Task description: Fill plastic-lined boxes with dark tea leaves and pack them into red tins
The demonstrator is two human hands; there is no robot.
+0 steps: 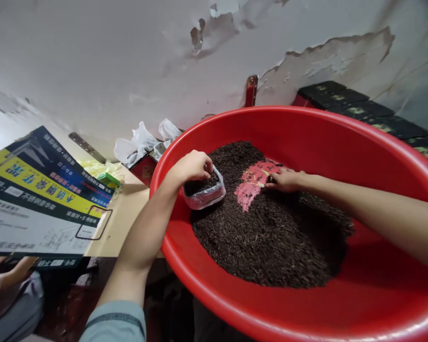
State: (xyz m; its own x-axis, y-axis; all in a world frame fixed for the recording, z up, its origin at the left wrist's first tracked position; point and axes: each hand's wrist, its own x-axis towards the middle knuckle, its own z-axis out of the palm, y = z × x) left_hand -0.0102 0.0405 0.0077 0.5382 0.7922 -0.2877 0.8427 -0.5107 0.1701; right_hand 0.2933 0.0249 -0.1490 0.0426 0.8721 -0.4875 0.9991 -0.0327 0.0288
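A big red plastic basin [378, 304] holds a wide heap of dark brown loose leaves [271, 242] that look like tea. At its left side a small box lined with clear plastic [205, 198] rests tilted, with the same dark leaves inside. My left hand [197, 166] is at the box's far side, its fingers curled over the leaves; what they grip, if anything, is hidden. My right hand [287, 180] is low in the basin, fingers together at the heap's edge. Something small and dark shows at its fingertips. Beside them, a reddish patch with yellow marks [255, 178] shows through the leaves.
Black-topped boxes [360, 109] stand behind the basin at right. White plastic bags [139, 142], a red box [142, 168] and a green packet [109, 179] sit left of it. A printed carton [39, 199] stands further left, near another person's arm [17, 273]. Behind is a peeling wall [110, 61].
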